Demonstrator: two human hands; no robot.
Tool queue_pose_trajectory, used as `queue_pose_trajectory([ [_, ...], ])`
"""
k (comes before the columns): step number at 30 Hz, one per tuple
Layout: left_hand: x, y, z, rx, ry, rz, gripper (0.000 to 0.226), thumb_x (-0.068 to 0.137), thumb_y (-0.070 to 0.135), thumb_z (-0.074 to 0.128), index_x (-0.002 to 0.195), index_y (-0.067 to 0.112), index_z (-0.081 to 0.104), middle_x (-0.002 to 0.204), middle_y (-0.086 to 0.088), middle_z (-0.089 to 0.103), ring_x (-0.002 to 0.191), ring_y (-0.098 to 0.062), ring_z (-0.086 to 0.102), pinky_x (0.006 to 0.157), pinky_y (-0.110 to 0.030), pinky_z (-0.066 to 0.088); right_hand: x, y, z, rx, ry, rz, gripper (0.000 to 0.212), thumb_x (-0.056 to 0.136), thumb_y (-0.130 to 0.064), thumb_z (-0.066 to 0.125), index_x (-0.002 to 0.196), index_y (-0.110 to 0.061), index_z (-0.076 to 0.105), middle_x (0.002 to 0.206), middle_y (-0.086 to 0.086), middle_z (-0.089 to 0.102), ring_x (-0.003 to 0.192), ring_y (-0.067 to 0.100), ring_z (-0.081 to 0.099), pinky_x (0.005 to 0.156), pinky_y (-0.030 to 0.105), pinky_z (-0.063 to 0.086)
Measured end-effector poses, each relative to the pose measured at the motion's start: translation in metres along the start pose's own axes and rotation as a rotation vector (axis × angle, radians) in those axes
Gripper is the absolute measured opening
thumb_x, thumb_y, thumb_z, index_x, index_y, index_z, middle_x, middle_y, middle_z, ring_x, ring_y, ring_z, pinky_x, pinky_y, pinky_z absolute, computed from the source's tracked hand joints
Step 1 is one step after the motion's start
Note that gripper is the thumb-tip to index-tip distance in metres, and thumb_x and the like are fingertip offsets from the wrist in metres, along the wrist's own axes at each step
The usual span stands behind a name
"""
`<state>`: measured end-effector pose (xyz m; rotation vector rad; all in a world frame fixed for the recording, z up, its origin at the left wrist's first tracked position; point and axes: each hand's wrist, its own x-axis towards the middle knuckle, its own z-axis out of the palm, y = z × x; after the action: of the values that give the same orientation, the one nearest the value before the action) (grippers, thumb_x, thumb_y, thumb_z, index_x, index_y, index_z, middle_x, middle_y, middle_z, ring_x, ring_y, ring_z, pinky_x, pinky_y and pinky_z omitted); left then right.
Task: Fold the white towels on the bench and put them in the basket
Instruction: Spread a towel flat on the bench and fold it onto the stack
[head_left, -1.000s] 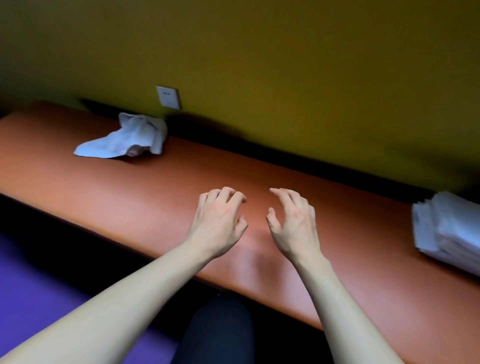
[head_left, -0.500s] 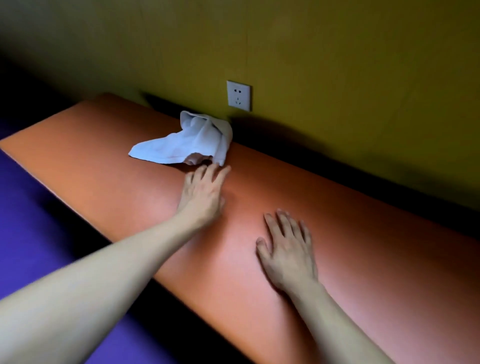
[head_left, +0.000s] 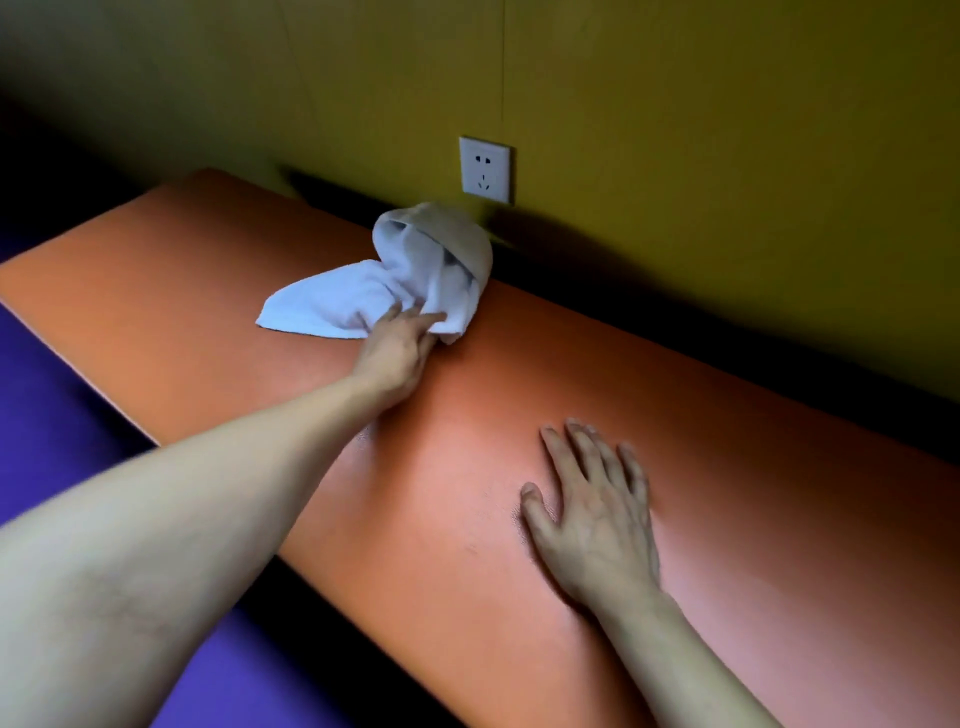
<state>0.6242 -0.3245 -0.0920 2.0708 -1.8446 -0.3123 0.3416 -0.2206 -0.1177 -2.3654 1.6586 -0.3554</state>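
Note:
A crumpled white towel (head_left: 415, 280) lies on the orange bench (head_left: 753, 467) at the back, next to the wall. My left hand (head_left: 397, 345) is stretched out to it, and its straight fingers touch the towel's near edge. I cannot see the thumb. My right hand (head_left: 592, 514) rests flat on the bench, palm down with fingers spread, well to the right of the towel and nearer to me. It holds nothing. No basket shows in this view.
A white wall socket (head_left: 485, 169) sits on the yellow-green wall just above the towel. The bench runs from far left to near right, with a dark gap along the wall. Purple floor (head_left: 47, 395) lies beyond its front-left edge.
The view swung left and the stack of white towels at the right left the frame. My left hand reached forward onto the crumpled towel. My right hand settled flat on the bench.

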Motion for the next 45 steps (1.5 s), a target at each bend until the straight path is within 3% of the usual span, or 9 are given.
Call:
queue_pose_trajectory([
  [7, -0.11, 0.065, 0.022, -0.125, -0.099, 0.063, 0.042, 0.106, 0.034, 0.045, 0.141, 0.016, 0.059, 0.153, -0.01, 0.049, 0.147, -0.032, 0.037, 0.12, -0.038, 0.026, 0.003, 0.012, -0.022, 0.209, -0.19, -0.009, 0.075, 0.092, -0.047, 0.057, 0.158, -0.029, 0.026, 0.168, -0.004, 0.02, 0.155, 0.009, 0.008, 0.125, 0.032, -0.007],
  [12, -0.187, 0.117, 0.03, -0.158, -0.202, 0.101, 0.064, 0.096, 0.058, 0.027, 0.142, 0.025, 0.058, 0.152, 0.0, 0.051, 0.146, -0.025, 0.039, 0.12, -0.038, 0.031, -0.057, 0.027, -0.048, 0.36, -0.229, 0.05, 0.083, 0.086, -0.035, 0.068, 0.158, -0.022, 0.028, 0.162, -0.001, 0.033, 0.15, 0.016, 0.027, 0.124, 0.031, 0.016],
  [16, -0.234, 0.164, 0.03, -0.262, -0.23, 0.118, 0.043, 0.104, 0.052, 0.036, 0.136, 0.037, 0.06, 0.138, 0.01, 0.063, 0.133, -0.016, 0.054, 0.11, -0.036, 0.041, -0.117, 0.038, -0.068, 0.401, -0.229, 0.11, 0.085, 0.081, -0.039, 0.07, 0.155, -0.031, 0.029, 0.156, -0.007, 0.042, 0.143, 0.017, 0.038, 0.118, 0.034, 0.029],
  [26, -0.282, 0.29, -0.023, -0.312, -0.23, 0.382, 0.034, 0.102, 0.063, 0.029, 0.118, 0.05, 0.056, 0.087, 0.009, 0.069, 0.082, -0.018, 0.066, 0.077, -0.038, 0.055, -0.187, 0.057, -0.153, 0.458, 0.26, 0.348, 0.02, 0.093, -0.022, 0.052, 0.11, -0.031, 0.057, 0.094, -0.002, 0.062, 0.094, 0.031, 0.06, 0.083, 0.042, 0.048],
  [31, -0.286, 0.33, -0.065, -0.029, -0.05, 0.54, 0.023, 0.101, 0.042, 0.045, 0.12, 0.036, 0.056, 0.101, -0.003, 0.071, 0.095, -0.035, 0.066, 0.067, -0.039, 0.046, -0.213, 0.07, -0.214, 0.389, 0.517, 0.415, 0.025, 0.085, -0.008, 0.051, 0.1, -0.024, 0.062, 0.096, 0.006, 0.057, 0.089, 0.038, 0.057, 0.079, 0.044, 0.047],
  [34, -0.284, 0.345, -0.1, -0.212, 0.003, 0.498, 0.022, 0.095, 0.041, 0.044, 0.112, 0.036, 0.057, 0.089, -0.006, 0.071, 0.086, -0.04, 0.064, 0.072, -0.044, 0.052, -0.222, 0.082, -0.261, 0.365, 0.547, 0.456, 0.039, 0.08, -0.001, 0.049, 0.108, -0.023, 0.066, 0.103, 0.009, 0.057, 0.092, 0.038, 0.058, 0.079, 0.039, 0.045],
  [37, -0.281, 0.361, -0.133, -0.331, -0.028, 0.531, 0.008, 0.092, 0.034, 0.059, 0.093, 0.027, 0.063, 0.066, 0.006, 0.062, 0.066, -0.024, 0.058, 0.064, -0.036, 0.047, -0.231, 0.095, -0.31, 0.371, 0.595, 0.442, 0.041, 0.076, -0.002, 0.05, 0.102, -0.026, 0.071, 0.099, 0.005, 0.069, 0.093, 0.032, 0.063, 0.078, 0.036, 0.05],
  [40, -0.285, 0.372, -0.159, -0.302, -0.028, 0.603, 0.028, 0.078, 0.04, 0.081, 0.074, 0.021, 0.061, 0.056, 0.009, 0.053, 0.055, -0.015, 0.045, 0.055, -0.031, 0.037, -0.243, 0.105, -0.355, 0.474, 0.709, 0.468, 0.039, 0.072, 0.0, 0.052, 0.09, -0.026, 0.075, 0.083, -0.001, 0.074, 0.081, 0.021, 0.067, 0.073, 0.029, 0.052],
  [45, -0.291, 0.377, -0.188, -0.116, 0.11, 0.502, 0.006, 0.085, 0.019, 0.063, 0.087, 0.023, 0.067, 0.08, 0.005, 0.064, 0.08, -0.03, 0.059, 0.069, -0.042, 0.053, -0.26, 0.1, -0.41, 0.863, 0.854, 0.288, 0.012, 0.085, -0.01, 0.076, 0.076, -0.017, 0.073, 0.075, -0.005, 0.066, 0.07, 0.005, 0.055, 0.067, 0.024, 0.046],
])
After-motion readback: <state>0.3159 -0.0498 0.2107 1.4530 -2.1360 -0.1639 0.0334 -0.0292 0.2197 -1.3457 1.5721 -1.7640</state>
